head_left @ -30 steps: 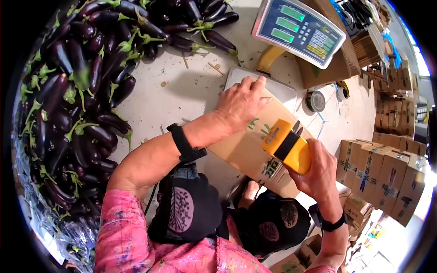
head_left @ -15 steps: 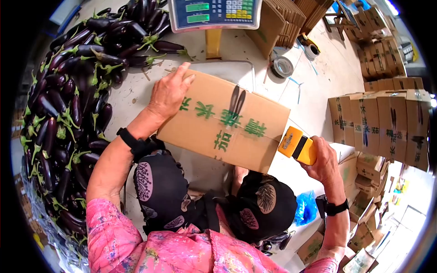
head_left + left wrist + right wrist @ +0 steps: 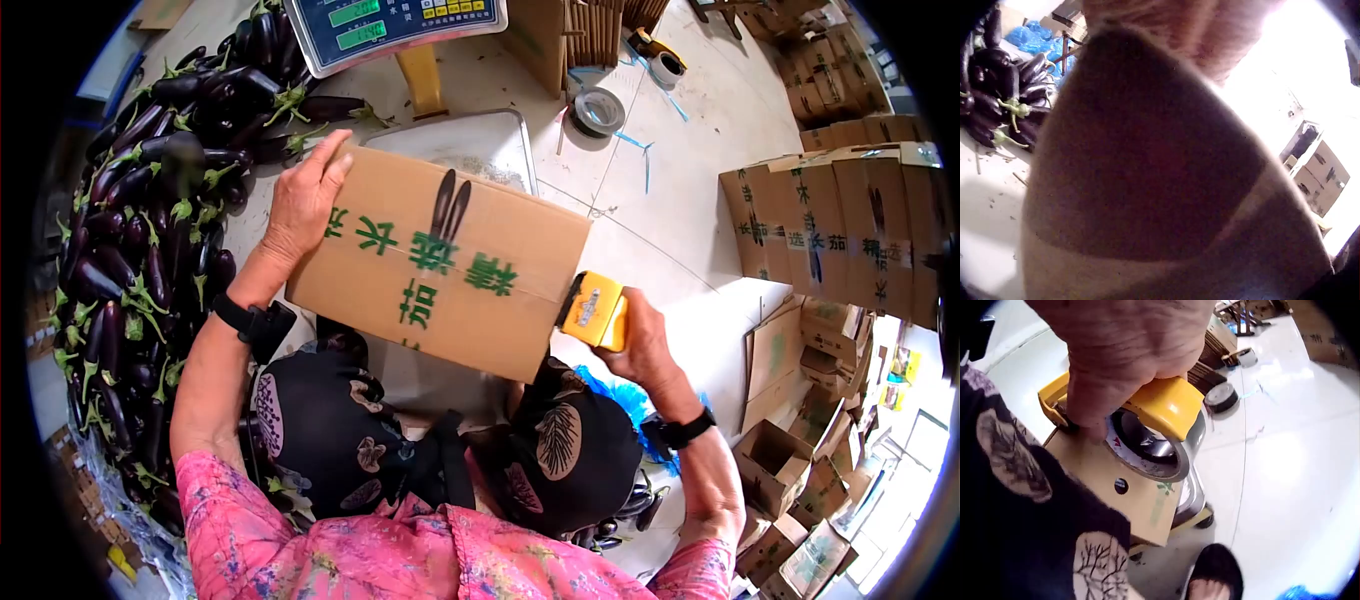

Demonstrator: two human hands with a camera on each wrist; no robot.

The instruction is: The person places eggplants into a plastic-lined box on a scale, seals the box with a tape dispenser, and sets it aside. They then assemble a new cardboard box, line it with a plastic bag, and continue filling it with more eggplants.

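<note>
A printed cardboard box (image 3: 450, 270) lies across the metal weighing platform (image 3: 505, 135), partly over the person's knees in the head view. At its left end my left hand (image 3: 305, 205) rests along the edge, fingers stretched toward the far corner. My right hand (image 3: 645, 340) grips a yellow tape dispenser (image 3: 593, 310), whose front is right at the box's right end. The right wrist view shows the roll of tape (image 3: 1188, 456) under the dispenser's yellow body and a round hole in the box's end. The left wrist view is mostly filled by my forearm; the left fingers are hidden there.
Eggplants (image 3: 130, 250) are heaped on the left. The scale's display (image 3: 400, 25) stands at the far side on a yellow post. Another tape roll (image 3: 598, 112) lies on the floor. Packed boxes (image 3: 830, 220) stand at right, with a blue plastic bag (image 3: 625, 400) near the right knee.
The view has swung right. The box has been turned so its printed face shows fully. The right hand moved the dispenser from over the box to its right end; the left hand shifted to the left end.
</note>
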